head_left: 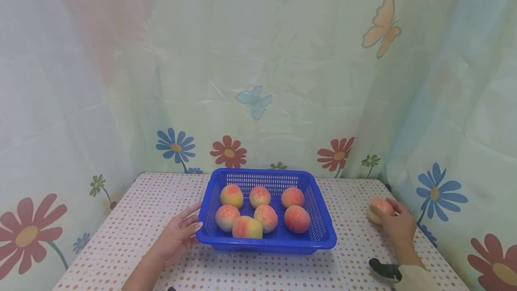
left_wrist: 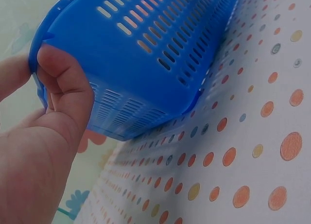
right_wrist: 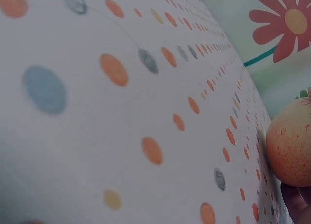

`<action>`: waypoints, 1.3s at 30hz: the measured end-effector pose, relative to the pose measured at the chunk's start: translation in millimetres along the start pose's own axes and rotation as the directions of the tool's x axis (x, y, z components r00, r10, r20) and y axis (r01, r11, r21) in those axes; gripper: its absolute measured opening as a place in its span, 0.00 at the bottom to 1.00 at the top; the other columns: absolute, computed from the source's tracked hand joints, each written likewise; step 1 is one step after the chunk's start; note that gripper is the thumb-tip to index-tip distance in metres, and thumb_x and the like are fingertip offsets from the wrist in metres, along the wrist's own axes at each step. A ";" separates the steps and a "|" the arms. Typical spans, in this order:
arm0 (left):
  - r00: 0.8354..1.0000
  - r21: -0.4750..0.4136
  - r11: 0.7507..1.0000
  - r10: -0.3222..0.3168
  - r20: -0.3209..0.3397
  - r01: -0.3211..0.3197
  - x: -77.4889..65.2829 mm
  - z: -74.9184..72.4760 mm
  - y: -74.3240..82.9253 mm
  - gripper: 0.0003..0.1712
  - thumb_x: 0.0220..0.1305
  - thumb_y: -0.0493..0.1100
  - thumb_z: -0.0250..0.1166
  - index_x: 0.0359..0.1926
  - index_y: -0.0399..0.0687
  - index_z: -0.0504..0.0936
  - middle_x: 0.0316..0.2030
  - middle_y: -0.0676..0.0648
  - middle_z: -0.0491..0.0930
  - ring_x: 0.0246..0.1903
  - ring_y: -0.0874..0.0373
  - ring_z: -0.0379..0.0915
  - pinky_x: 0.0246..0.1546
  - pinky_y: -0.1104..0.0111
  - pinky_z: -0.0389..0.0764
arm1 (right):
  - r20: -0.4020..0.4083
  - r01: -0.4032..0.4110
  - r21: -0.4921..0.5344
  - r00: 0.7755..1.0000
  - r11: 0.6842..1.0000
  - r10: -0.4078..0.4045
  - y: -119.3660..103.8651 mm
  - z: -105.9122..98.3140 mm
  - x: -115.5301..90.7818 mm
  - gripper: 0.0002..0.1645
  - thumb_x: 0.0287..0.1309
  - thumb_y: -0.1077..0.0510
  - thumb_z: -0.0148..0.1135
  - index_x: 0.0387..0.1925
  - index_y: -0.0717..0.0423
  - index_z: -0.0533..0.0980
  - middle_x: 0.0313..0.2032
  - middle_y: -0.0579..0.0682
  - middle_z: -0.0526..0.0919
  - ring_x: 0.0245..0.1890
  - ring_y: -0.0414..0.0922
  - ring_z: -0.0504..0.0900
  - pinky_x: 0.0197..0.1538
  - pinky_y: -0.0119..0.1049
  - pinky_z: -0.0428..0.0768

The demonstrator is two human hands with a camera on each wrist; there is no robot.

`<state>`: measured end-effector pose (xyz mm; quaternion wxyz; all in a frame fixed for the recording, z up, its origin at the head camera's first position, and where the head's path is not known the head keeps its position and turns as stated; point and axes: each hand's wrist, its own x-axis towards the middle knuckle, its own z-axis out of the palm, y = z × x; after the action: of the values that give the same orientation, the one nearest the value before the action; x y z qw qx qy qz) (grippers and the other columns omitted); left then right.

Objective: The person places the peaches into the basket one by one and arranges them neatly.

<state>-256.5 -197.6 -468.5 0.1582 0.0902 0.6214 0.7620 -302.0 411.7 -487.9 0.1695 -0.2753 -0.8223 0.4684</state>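
Observation:
A blue plastic basket (head_left: 266, 251) holds several red-and-yellow peaches (head_left: 265, 218). At its left rim is my left hand (head_left: 177, 237), thumb and fingers on the edge. The left wrist view shows that hand (left_wrist: 56, 112) pinching the rim of the basket (left_wrist: 121, 54) from its outer side. Far to the right, my right hand (head_left: 400, 223) holds a single peach (head_left: 378, 210) low over the table, fingers around its right side. In the right wrist view the peach (right_wrist: 291, 141) sits at the right edge, with most of the hand out of frame.
A white cloth with coloured dots covers the table (head_left: 347, 201). Behind and at both sides hangs a curtain (head_left: 282, 57) printed with flowers and butterflies. A black strap (head_left: 383, 269) lies by the right wrist.

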 end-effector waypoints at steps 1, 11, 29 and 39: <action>1.000 0.003 1.000 0.000 0.000 0.000 0.1 0.2 0.2 0.43 0.75 0.40 0.60 0.82 0.48 0.47 0.59 0.44 0.78 0.54 0.53 0.81 0.52 0.63 0.86 | 0.001 0.001 0.005 1.000 1.000 -0.001 -0.3 0.1 -0.3 0.51 0.65 0.37 0.64 0.79 0.55 0.57 0.76 0.65 0.59 0.74 0.67 0.61 0.72 0.65 0.66; 1.000 0.021 1.000 0.007 0.002 -0.007 3.2 -0.3 -1.0 0.43 0.75 0.40 0.60 0.82 0.49 0.48 0.62 0.43 0.77 0.56 0.51 0.81 0.54 0.61 0.86 | 0.001 0.075 -0.021 0.997 0.997 -0.075 -0.1 2.6 -8.5 0.47 0.63 0.39 0.67 0.75 0.57 0.64 0.72 0.64 0.67 0.68 0.63 0.69 0.65 0.61 0.72; 1.000 0.016 1.000 -0.008 -0.010 0.008 0.8 1.8 0.9 0.44 0.74 0.40 0.61 0.82 0.48 0.48 0.60 0.42 0.77 0.54 0.52 0.81 0.52 0.62 0.86 | 0.116 0.133 -0.081 0.986 0.988 -0.123 -16.9 2.8 -40.8 0.52 0.57 0.30 0.69 0.73 0.55 0.66 0.69 0.63 0.70 0.60 0.57 0.74 0.34 0.26 0.73; 1.000 0.029 1.000 -0.006 -0.012 0.007 -1.6 2.9 3.8 0.44 0.74 0.40 0.61 0.82 0.47 0.47 0.60 0.41 0.77 0.54 0.51 0.81 0.52 0.62 0.86 | 0.180 0.153 -0.022 0.973 0.988 -0.147 -34.5 1.8 -66.3 0.51 0.57 0.34 0.72 0.73 0.55 0.67 0.72 0.61 0.68 0.60 0.54 0.74 0.34 0.22 0.78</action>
<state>-254.5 -196.2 -464.1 0.1557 0.0859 0.6336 0.7530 -260.7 355.9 -460.4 0.1256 -0.1724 -0.8607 0.4623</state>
